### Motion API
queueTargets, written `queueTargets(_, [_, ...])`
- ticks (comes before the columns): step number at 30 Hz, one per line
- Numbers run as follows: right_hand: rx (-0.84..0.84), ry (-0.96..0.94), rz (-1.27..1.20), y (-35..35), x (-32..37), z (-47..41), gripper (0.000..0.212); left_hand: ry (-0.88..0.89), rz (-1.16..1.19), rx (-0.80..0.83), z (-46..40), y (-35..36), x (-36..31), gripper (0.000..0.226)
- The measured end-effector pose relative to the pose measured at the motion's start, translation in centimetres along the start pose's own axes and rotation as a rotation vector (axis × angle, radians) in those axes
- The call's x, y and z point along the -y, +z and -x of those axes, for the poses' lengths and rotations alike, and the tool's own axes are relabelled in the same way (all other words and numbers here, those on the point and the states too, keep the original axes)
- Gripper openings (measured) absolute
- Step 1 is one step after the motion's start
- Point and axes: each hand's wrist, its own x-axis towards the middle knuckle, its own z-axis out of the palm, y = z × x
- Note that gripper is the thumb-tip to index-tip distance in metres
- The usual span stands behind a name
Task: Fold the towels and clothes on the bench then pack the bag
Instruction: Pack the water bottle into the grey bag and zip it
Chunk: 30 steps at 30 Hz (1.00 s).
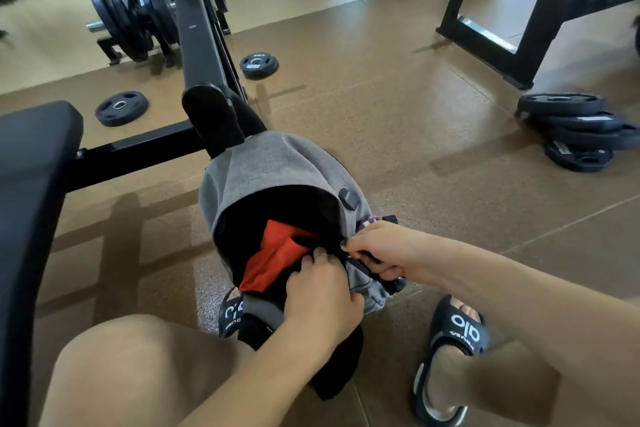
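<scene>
One grey bag stands open on the floor, one red garment inside. Left hand grips its near rim; right hand pinches its right edge. Two loose weight plates lie beyond it.

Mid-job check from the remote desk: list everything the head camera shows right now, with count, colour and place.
bag: one, grey, open, on the floor beside the bench
red cloth: one, inside the bag's opening
black cloth: one, hanging under the left hand at the bag's near edge
bench: one, black pad, left
loose weight plates: two, black, floor behind the bench
stacked plates: one pile, black, right
loaded barbell rack: one, black, top left
slides: two, black with white print, on the feet
left hand: grips the bag's near edge
right hand: pinches the bag's rim at the zip
</scene>
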Motion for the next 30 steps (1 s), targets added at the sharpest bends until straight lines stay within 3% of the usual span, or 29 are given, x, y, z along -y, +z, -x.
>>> queueTargets(3, [-0.028, -0.009, -0.015, -0.4, -0.2, 0.1, 0.033, -0.014, 0.031, -0.031, -0.3, -0.9, -0.1, 0.044])
queueTargets(8, [-0.052, -0.026, -0.044, -0.4, 0.3, 0.3, 0.036, -0.029, -0.045, -0.013, 1.2, -0.6, -0.9, 0.068])
queueTargets(12, [-0.070, -0.033, -0.030, -0.4, 0.2, 0.3, 0.034, -0.069, -0.004, -0.005, 1.3, -0.4, -1.0, 0.051])
queueTargets(14, [-0.062, -0.033, -0.061, -0.4, 0.2, 0.5, 0.034, -0.083, 0.057, -0.014, 1.3, -0.4, -0.9, 0.055])
queueTargets(17, [-0.065, -0.021, -0.144, -0.3, 0.2, 0.5, 0.035, -0.061, 0.058, -0.029, 2.1, 0.1, -2.1, 0.071])
queueTargets(21, [-0.077, 0.006, -0.201, -0.3, 0.1, 0.3, 0.033, -0.028, -0.035, -0.092, 2.6, 2.1, -3.0, 0.065])
queueTargets(24, [-0.068, 0.009, -0.201, -0.4, 0.0, 0.4, 0.034, 0.107, -0.078, -0.107, 3.0, 3.7, -2.8, 0.069])
queueTargets(30, [-0.046, 0.010, -0.118, -0.7, 0.3, 0.6, 0.032, 0.220, -0.181, -0.163, 3.3, 3.3, -1.9, 0.032])
